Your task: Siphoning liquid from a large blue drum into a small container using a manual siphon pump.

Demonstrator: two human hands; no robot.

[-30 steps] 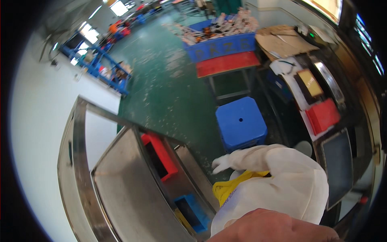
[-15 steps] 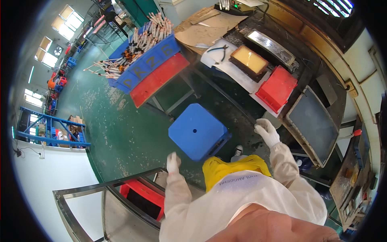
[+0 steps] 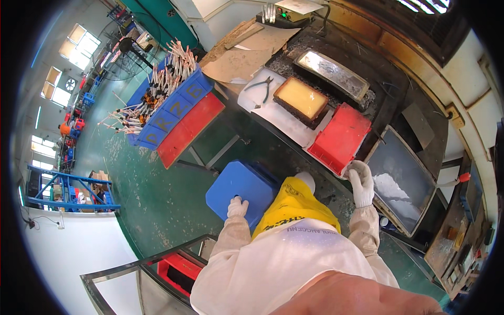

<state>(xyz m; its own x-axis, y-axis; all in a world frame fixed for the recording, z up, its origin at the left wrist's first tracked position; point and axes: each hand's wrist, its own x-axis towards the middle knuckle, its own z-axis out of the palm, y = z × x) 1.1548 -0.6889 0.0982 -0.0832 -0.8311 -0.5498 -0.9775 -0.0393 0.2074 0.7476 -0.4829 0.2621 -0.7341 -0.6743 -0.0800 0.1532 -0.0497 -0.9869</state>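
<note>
I wear a white coat, a yellow apron and white gloves. My left hand (image 3: 237,207) rests on the top of a blue plastic stool (image 3: 239,190) in front of me, fingers curled on its surface. My right hand (image 3: 360,177) grips the near corner of a red plastic bin (image 3: 341,136) at the edge of the dark workbench (image 3: 399,100). Beside the bin lies a shallow metal tray (image 3: 401,178) with white powder in it.
On the bench stand a yellow-filled tray (image 3: 301,97), a metal tray (image 3: 332,73), pliers (image 3: 262,85) on a white sheet and cardboard (image 3: 239,60). Blue and red crates (image 3: 176,113) with several rods sit at left. A steel table frame (image 3: 131,273) and red box (image 3: 178,270) lie behind me.
The view swung from the steel table toward the workbench. My right hand reached out and took the red bin's corner; my left hand came down onto the blue stool.
</note>
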